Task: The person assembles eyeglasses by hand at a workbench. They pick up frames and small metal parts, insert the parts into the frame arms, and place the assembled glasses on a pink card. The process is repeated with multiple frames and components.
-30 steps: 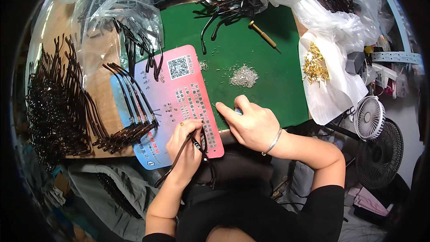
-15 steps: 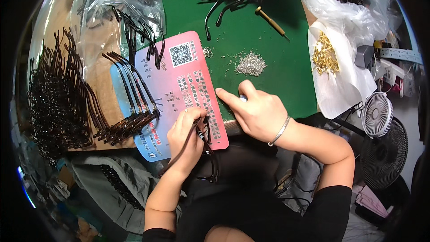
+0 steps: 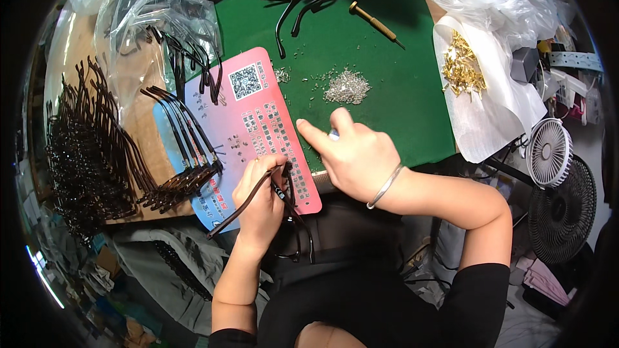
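Glossy dark glasses (image 3: 227, 222) are being pinched by the left hand (image 3: 258, 209) over a smooth card's (image 3: 222, 132) near edge, best being kept steady. A pale thing (image 3: 333, 135), mostly hidden, is being gripped by the right hand (image 3: 364, 158), index outstretched. Beyond, glittering metal bits (image 3: 348, 87) are being carried by a green mat (image 3: 412, 109).

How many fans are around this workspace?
2: a small round white plastic fan at the right side of the view, and a larger round black fan just below, partly behind it. Others could be hidden in the clutter.
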`<control>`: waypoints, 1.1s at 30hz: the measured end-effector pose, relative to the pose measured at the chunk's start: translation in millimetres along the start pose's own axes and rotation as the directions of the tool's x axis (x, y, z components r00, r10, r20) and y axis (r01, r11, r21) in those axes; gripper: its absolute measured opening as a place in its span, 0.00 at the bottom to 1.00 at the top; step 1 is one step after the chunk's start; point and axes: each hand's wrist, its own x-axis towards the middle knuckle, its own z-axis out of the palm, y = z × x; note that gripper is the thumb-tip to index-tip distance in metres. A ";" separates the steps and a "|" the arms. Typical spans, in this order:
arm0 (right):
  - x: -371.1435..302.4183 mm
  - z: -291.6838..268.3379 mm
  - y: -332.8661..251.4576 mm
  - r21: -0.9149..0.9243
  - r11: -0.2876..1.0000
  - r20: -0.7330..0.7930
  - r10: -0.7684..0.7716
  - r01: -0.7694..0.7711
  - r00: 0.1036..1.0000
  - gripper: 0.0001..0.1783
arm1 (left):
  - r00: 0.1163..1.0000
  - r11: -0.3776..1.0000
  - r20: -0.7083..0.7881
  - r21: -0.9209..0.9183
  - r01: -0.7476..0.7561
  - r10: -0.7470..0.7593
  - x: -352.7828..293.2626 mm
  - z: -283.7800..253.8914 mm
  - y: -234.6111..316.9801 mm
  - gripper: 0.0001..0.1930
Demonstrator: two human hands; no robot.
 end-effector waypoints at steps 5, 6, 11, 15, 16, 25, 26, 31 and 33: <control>5.2 -7.0 0.9 0.102 0.992 0.071 0.069 -0.076 0.995 0.24 | 1.000 0.997 0.010 -0.068 0.029 -0.028 1.0 0.4 2.0 0.17; 5.1 -7.3 1.5 0.114 0.991 0.072 0.060 -0.068 0.996 0.23 | 1.000 0.997 0.015 -0.068 0.026 -0.025 1.6 -1.1 1.8 0.17; -3.3 -21.1 14.0 0.312 0.944 0.128 -0.158 0.111 0.979 0.20 | 0.997 0.986 0.061 -0.161 0.053 -0.044 2.2 -7.4 -1.8 0.17; -8.5 -7.4 6.4 0.351 0.915 0.156 -0.266 0.199 0.951 0.20 | 0.987 0.970 0.153 -0.234 0.072 -0.037 8.5 -12.0 -4.6 0.16; -6.1 -6.7 4.7 0.348 0.917 0.176 -0.267 0.193 0.948 0.20 | 0.987 0.971 0.158 -0.230 0.073 -0.037 8.8 -13.4 -3.5 0.16; -1.1 -5.8 3.4 0.318 0.924 0.215 -0.288 0.212 0.933 0.21 | 0.993 0.993 0.118 -0.117 0.010 0.004 3.9 -9.2 -8.6 0.16; -0.8 -6.6 3.8 0.288 0.927 0.204 -0.303 0.239 0.931 0.21 | 0.993 0.993 0.116 -0.116 0.005 0.009 3.6 -8.2 -9.0 0.16; 4.2 -1.5 6.3 0.086 0.918 0.148 -0.395 0.387 0.906 0.22 | 0.998 0.999 0.063 -0.039 -0.020 0.023 4.5 -6.0 -6.8 0.14; 7.3 -0.8 8.1 0.056 0.902 0.101 -0.431 0.427 0.897 0.22 | 0.998 0.997 0.017 -0.057 0.053 -0.052 5.8 -4.3 0.1 0.11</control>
